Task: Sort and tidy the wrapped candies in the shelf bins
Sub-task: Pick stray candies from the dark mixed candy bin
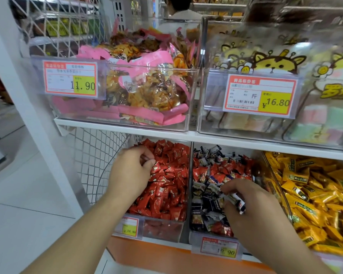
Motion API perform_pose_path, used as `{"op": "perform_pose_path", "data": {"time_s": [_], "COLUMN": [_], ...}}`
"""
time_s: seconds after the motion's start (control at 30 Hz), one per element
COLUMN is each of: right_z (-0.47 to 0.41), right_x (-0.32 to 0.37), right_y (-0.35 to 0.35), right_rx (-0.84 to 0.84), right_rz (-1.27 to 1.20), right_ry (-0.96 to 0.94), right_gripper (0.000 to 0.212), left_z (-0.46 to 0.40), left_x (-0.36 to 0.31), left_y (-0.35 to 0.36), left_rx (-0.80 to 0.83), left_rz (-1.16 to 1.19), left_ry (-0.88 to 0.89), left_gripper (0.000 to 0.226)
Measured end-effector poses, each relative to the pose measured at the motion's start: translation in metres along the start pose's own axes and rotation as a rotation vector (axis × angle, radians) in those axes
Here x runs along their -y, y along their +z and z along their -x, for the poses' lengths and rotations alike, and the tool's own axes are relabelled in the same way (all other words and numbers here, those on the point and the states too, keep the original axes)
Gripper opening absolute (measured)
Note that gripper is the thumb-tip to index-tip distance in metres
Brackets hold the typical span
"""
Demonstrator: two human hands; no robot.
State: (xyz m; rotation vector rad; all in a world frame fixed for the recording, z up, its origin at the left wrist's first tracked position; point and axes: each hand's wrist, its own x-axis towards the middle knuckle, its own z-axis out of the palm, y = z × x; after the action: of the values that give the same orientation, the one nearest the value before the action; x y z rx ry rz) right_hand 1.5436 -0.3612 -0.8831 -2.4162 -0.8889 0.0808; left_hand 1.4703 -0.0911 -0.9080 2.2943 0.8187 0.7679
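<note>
On the lower shelf, the left hand (130, 173) curls its grip over the red candies (166, 186) in the left bin (162, 227), while the right hand (246, 204) pinches dark-wrapped candies (236, 200) above the middle bin (196, 233) of mixed dark and red sweets.

- The left hand (130, 173) reaches into the bin of red candies (166, 186), fingers curled among the wrappers.
- The right hand (244, 198) pinches dark-wrapped candies (235, 199) over the mixed bin (210, 194).
- Yellow candies (313, 198) fill the bin beside it.
</note>
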Motion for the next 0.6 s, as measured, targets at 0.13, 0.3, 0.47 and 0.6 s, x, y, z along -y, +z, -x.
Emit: {"op": "perform_pose_path", "data": {"time_s": [0.13, 0.3, 0.47, 0.6], "right_z": [0.002, 0.008, 0.02, 0.023], "right_x": [0.005, 0.017, 0.029, 0.024], "right_y": [-0.004, -0.009, -0.02, -0.028], "right_rx": [-0.007, -0.013, 0.003, -0.024], "right_rz": [-0.02, -0.145, -0.417, -0.49], "right_ry": [-0.02, -0.096, -0.108, -0.063], "right_gripper": [0.028, 0.031, 0.019, 0.014], "left_z": [0.018, 0.056, 0.088, 0.097], "left_x": [-0.018, -0.055, -0.091, -0.1], "left_y": [-0.026, -0.044, -0.037, -0.032], "left_rx": [-0.025, 0.118, 0.266, 0.306], "left_rz": [0.224, 0.495, 0.604, 0.602], "left_ry": [-0.031, -0.138, -0.133, -0.117], "left_gripper": [0.012, 0.009, 0.015, 0.013]}}
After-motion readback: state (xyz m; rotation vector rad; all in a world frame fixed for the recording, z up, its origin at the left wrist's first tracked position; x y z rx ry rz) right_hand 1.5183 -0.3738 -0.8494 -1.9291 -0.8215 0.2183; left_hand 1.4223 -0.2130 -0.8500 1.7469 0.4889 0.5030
